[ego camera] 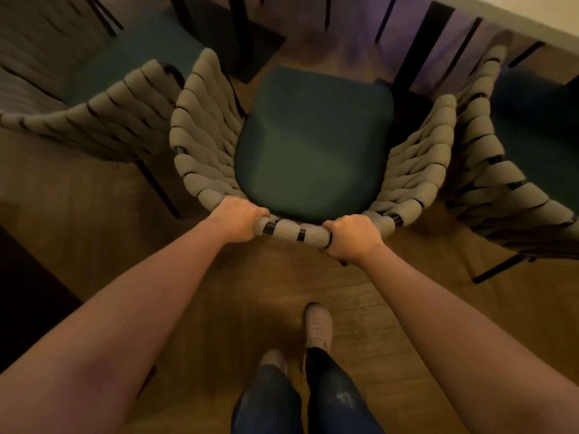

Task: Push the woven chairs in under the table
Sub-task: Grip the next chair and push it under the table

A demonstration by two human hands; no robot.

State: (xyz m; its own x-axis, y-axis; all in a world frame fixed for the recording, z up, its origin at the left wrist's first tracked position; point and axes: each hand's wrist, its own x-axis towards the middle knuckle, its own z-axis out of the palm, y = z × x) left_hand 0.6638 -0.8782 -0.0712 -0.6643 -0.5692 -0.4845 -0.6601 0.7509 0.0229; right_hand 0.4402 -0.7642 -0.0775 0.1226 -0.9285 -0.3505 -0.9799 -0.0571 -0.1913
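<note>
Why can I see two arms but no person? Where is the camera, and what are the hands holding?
The camera sits on a person's head and looks down, so you see only their own arms, legs and feet. There is just this one picture. The left hand and the right hand both grip the top rail of a woven chair with a green seat cushion. A second woven chair stands to its left and a third woven chair to its right. All stand on a wooden floor. A pale shoe shows below.
</note>
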